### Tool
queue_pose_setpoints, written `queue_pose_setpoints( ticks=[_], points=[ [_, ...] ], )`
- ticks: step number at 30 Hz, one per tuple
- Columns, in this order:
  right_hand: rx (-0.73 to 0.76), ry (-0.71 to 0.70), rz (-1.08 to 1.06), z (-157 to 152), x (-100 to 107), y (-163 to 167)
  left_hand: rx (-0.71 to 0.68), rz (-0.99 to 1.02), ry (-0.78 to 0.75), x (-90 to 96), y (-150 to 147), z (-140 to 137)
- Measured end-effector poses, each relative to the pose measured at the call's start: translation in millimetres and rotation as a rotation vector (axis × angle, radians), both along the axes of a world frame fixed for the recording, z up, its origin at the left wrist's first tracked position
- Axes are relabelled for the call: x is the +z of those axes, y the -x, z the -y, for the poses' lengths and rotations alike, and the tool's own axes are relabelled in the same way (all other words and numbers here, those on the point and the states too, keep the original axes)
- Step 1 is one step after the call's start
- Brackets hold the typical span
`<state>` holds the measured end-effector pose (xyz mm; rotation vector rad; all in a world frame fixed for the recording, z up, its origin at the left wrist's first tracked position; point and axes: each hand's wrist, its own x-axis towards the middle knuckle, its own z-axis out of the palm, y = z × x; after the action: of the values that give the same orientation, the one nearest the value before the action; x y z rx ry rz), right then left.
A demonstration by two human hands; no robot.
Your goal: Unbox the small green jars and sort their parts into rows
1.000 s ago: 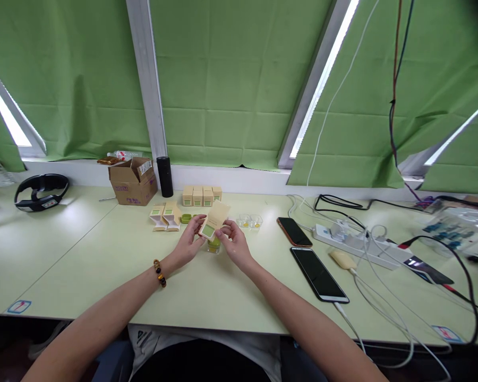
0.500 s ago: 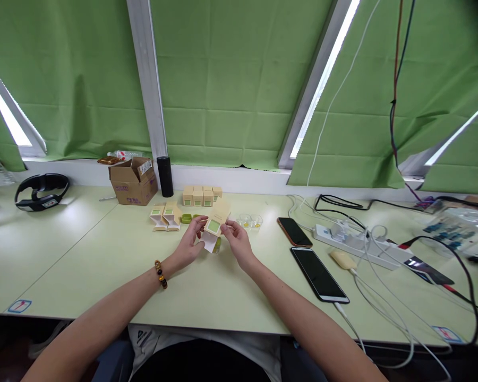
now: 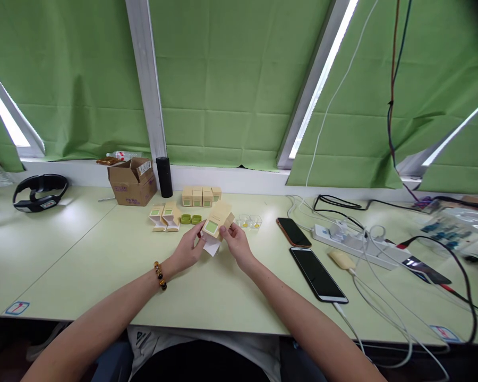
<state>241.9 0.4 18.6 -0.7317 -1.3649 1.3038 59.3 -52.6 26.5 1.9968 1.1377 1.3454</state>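
Observation:
Between my two hands is a small cream paper box (image 3: 219,216) with a green square on its face, tilted above the table; a white flap hangs from its lower end. My left hand (image 3: 188,248) grips its left side, thumb and fingers closed. At the right side, my right hand (image 3: 238,245) holds it with thumb and fingers pressed on the edge. Two green lids (image 3: 191,219) lie just behind my left hand. To the right of the box are two clear cups (image 3: 250,222) with something yellow in them. Two open cream boxes (image 3: 164,217) stand on the left.
A row of several closed cream boxes (image 3: 201,196) stands at the back, near a black cylinder (image 3: 164,177) and a cardboard carton (image 3: 132,183). Two phones (image 3: 318,275) and a white power strip (image 3: 354,246) with tangled cables lie on the right. A black headset (image 3: 41,192) rests far left.
The held box has turned and its lower opening is more closed; the green item seen at its lower end no longer shows. Both green lids behind are now fully visible.

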Motion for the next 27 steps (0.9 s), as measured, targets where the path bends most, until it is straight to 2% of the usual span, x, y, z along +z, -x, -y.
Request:
queue_pose_setpoints(
  ticks=[3,6,9,16,19,23,27],
  points=[
    [-0.015,-0.002,0.039,0,-1,0,0.013,0.055,0.013,-3.6,0,-2],
    [0.029,-0.018,0.050,1,-1,0,0.084,0.065,-0.005,-6.1,-1,-6],
    [0.046,-0.021,0.052,2,0,0,0.091,0.087,0.019,-7.8,-1,-8],
    [-0.006,0.035,0.019,3,4,-2,0.008,0.148,0.066,-7.1,1,-7],
    [-0.011,0.042,-0.004,4,7,-2,-0.074,0.253,0.071,-3.5,3,-9],
    [-0.007,0.065,-0.030,6,10,-4,-0.184,0.406,0.166,1.7,6,-10],
    [-0.008,0.084,-0.068,7,13,-6,-0.231,0.455,0.236,4.1,7,-9]
  ],
)
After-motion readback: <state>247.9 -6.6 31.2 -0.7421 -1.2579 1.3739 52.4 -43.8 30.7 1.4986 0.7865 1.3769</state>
